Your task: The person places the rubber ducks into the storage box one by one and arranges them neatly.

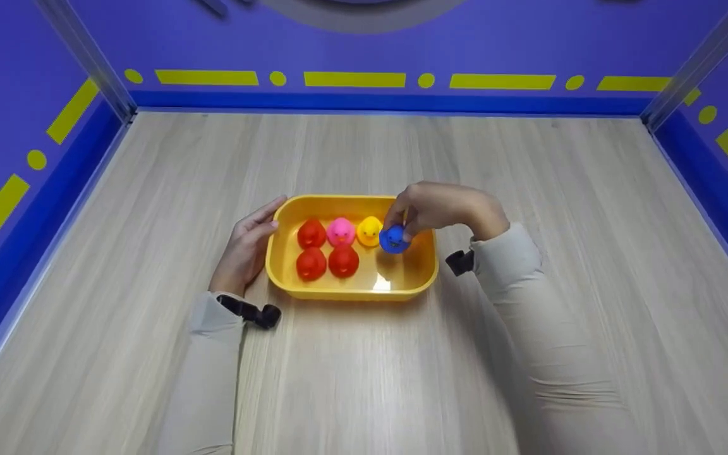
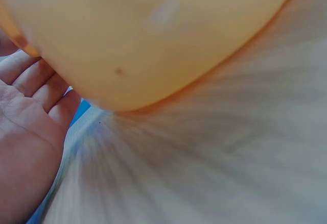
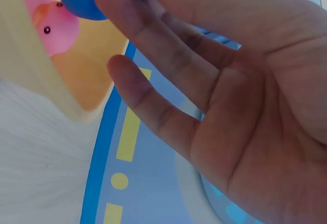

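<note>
A yellow plastic bin (image 1: 339, 295) sits on the table with small rubber ducks inside. My left hand (image 1: 247, 246) grips its left end, thumb at the rim and fingers along the outer wall; the left wrist view shows those fingers (image 2: 38, 83) against the bin's side. Over the bin's right part, my right hand (image 1: 443, 205) pinches a blue rubber duck (image 1: 393, 240) between thumb and fingers. Left of it are a yellow duck (image 1: 370, 231), a pink duck (image 1: 340, 232) and a red duck (image 1: 311, 234) in a row. Two more red ducks (image 1: 343, 261) stand in front.
The light wood-grain table (image 1: 364, 373) runs under the bin. Purple and blue panels (image 1: 364, 50) with yellow marks enclose it at the back and both sides. Each sleeve cuff carries a black wrist camera (image 1: 267, 316).
</note>
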Demonstrator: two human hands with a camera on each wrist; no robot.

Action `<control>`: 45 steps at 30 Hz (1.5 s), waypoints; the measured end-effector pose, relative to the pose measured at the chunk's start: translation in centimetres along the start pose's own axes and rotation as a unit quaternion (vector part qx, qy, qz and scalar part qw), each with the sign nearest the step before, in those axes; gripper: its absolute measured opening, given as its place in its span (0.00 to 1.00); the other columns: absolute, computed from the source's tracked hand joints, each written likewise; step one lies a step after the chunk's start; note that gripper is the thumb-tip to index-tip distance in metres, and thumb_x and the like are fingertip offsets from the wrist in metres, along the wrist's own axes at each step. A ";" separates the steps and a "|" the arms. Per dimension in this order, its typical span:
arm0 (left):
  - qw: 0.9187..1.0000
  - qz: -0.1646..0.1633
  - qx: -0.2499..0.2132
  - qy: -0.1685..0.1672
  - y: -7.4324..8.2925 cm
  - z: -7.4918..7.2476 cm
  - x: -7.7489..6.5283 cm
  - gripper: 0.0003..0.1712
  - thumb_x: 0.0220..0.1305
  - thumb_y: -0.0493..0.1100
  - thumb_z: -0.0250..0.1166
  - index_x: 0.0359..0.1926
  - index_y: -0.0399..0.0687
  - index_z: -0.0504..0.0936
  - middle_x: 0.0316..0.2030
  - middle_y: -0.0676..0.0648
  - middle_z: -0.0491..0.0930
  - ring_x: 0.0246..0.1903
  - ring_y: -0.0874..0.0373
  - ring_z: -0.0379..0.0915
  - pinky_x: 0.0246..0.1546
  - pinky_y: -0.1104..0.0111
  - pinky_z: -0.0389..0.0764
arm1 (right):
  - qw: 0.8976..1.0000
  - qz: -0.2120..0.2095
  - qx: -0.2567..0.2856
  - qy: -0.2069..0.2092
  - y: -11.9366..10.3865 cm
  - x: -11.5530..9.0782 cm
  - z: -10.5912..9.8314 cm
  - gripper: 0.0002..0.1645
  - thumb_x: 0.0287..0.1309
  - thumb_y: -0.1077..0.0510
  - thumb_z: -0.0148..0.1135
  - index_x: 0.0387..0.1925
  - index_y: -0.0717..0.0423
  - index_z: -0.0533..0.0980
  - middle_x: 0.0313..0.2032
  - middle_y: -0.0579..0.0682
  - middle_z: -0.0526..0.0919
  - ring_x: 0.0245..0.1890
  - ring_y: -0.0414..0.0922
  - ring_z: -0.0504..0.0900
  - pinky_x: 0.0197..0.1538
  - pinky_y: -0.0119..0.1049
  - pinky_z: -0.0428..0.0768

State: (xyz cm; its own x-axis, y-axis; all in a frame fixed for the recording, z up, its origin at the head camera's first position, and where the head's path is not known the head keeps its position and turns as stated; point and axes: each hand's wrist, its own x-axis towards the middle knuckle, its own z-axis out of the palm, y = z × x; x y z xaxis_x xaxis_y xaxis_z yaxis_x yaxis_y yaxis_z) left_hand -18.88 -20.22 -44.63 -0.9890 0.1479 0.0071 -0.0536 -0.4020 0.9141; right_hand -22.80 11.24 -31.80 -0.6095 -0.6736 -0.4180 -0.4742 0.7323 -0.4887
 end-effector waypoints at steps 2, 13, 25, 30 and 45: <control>1.000 0.000 0.001 0.000 0.0 0.0 0.0 0.31 0.65 0.28 0.47 0.70 0.29 0.56 0.72 0.37 0.55 0.68 0.55 0.58 0.68 0.66 0.64 | 1.000 -0.004 -0.005 -0.003 -0.1 0.2 0.1 0.18 0.55 0.64 0.66 0.49 0.51 0.83 0.45 0.49 0.85 0.43 0.47 0.81 0.54 0.41 0.82; 1.000 -0.004 0.012 0.005 0.1 0.0 -0.1 0.31 0.65 0.30 0.48 0.70 0.30 0.57 0.72 0.38 0.56 0.68 0.56 0.58 0.70 0.65 0.62 | 1.000 0.008 -0.005 -0.028 -0.4 1.4 0.4 0.19 0.56 0.64 0.65 0.49 0.48 0.82 0.44 0.49 0.85 0.44 0.48 0.80 0.55 0.41 0.81; 1.000 -0.001 0.005 0.007 0.0 -0.1 0.0 0.31 0.65 0.29 0.48 0.69 0.30 0.59 0.71 0.39 0.58 0.68 0.54 0.58 0.70 0.64 0.60 | 0.998 0.033 -0.011 -0.045 -1.4 2.0 0.7 0.19 0.56 0.64 0.65 0.50 0.45 0.82 0.45 0.48 0.83 0.45 0.48 0.78 0.54 0.42 0.80; 1.000 -0.001 0.003 0.007 0.0 0.0 0.0 0.31 0.65 0.29 0.48 0.69 0.30 0.59 0.71 0.38 0.58 0.66 0.57 0.62 0.69 0.66 0.63 | 0.998 0.037 -0.020 -0.046 -1.6 2.3 0.9 0.19 0.56 0.62 0.66 0.49 0.44 0.83 0.45 0.47 0.83 0.44 0.48 0.77 0.52 0.40 0.80; 1.000 -0.005 0.002 0.018 0.1 0.1 -0.1 0.30 0.65 0.28 0.48 0.69 0.30 0.60 0.69 0.40 0.63 0.64 0.58 0.64 0.66 0.68 0.67 | 0.994 0.080 -0.025 -0.073 -2.5 3.1 1.5 0.17 0.56 0.60 0.67 0.45 0.38 0.83 0.45 0.45 0.80 0.46 0.48 0.74 0.49 0.41 0.77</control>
State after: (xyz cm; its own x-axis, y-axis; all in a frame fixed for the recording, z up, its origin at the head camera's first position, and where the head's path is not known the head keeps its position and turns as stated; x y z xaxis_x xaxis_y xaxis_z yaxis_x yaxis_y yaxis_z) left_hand -18.78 -20.16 -44.50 -0.9927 0.1195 -0.0174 -0.0638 -0.3975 0.9154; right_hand -22.60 7.17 -33.02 -0.5825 -0.5534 -0.5954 -0.4125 0.8324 -0.3701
